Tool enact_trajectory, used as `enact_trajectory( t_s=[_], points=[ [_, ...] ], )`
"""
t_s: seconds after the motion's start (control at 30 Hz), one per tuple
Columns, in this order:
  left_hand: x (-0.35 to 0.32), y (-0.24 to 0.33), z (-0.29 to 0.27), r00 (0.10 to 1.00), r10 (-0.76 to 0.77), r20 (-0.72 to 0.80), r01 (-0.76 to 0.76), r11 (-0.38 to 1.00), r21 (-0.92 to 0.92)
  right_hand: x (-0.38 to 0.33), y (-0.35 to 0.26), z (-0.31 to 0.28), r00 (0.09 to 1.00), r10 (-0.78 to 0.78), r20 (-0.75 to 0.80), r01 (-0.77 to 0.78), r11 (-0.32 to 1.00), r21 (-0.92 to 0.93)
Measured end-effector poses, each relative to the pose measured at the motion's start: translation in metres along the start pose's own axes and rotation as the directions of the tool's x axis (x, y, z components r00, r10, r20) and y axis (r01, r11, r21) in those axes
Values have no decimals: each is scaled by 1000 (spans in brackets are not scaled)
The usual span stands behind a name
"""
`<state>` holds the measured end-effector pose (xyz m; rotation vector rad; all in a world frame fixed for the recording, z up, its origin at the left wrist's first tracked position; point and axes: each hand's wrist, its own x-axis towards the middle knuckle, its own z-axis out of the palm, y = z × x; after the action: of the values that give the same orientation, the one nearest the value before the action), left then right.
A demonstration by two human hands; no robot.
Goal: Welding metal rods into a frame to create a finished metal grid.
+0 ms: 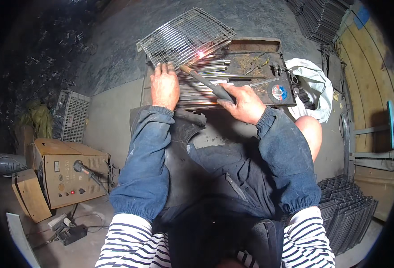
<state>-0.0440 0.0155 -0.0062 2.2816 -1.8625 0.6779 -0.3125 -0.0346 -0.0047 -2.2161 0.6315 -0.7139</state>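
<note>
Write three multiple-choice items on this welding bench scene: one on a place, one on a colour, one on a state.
1. Where does the left hand rest?
A. on the metal strips beside the wire grid
B. on the tan machine
C. on the white cloth

2. What colour are the sleeve covers on the forearms?
A. red
B. blue
C. yellow

3. What is the state of the tip of the welding rod in the right hand?
A. dark and lifted clear of the work
B. glowing against the wire grid
C. lying loose on the floor

Answers: 1 A, palm flat on the metal strips; 2 B, both covers are blue; 3 B, a bright spot shows at the grid's edge.
</note>
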Motion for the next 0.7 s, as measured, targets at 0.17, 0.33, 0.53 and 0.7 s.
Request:
enact_trajectory(
  t_s=[0.17,0.33,0.53,0.7],
  points=[
    [0,-4,2,1000,-1,1,1,1000,11,0,-4,0,1000,6,-11,-6,1000,-11],
    [1,1,-8,999,-24,39,27,996,-88,0,3,2,1000,-2,2,2,999,-32],
    [0,-4,2,999,24,-47,-25,999,-28,-1,4,5,996,-64,-63,60,997,-58],
    [3,0,-2,999,-17,44,19,998,-52,-1,2,3,992,-85,-88,85,996,-10]
  ],
)
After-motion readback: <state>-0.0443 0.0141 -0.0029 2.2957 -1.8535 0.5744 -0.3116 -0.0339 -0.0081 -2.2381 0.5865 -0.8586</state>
